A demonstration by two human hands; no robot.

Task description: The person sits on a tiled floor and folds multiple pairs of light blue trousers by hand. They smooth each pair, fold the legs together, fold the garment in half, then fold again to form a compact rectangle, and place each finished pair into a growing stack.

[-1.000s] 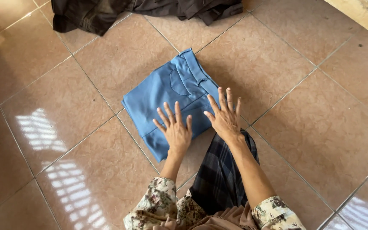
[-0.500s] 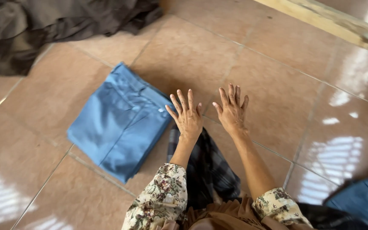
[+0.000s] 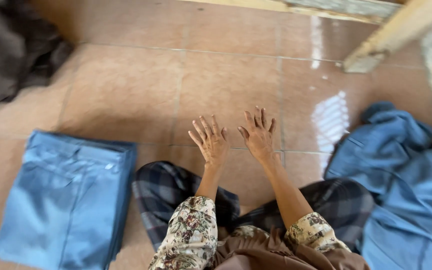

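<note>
Near edge: floral sleeves point(image 3: 191, 230), plaid-trousered legs point(image 3: 176, 195) crossed on the tile floor point(image 3: 141, 95). Folded blue trousers point(image 3: 66, 195) lie flat just left of the person's left knee, apart from both hands. Crumpled blue cloth point(image 3: 401, 185) heaped by the right knee. Fwd of the knees: left hand point(image 3: 211, 142) and right hand point(image 3: 258, 135) side by side, palms down, fingers spread wide, gripping nothing (contact w/ floor can't be told). Far left: dark clothes point(image 3: 11, 55). Far right: wooden frame point(image 3: 391, 35).
</note>
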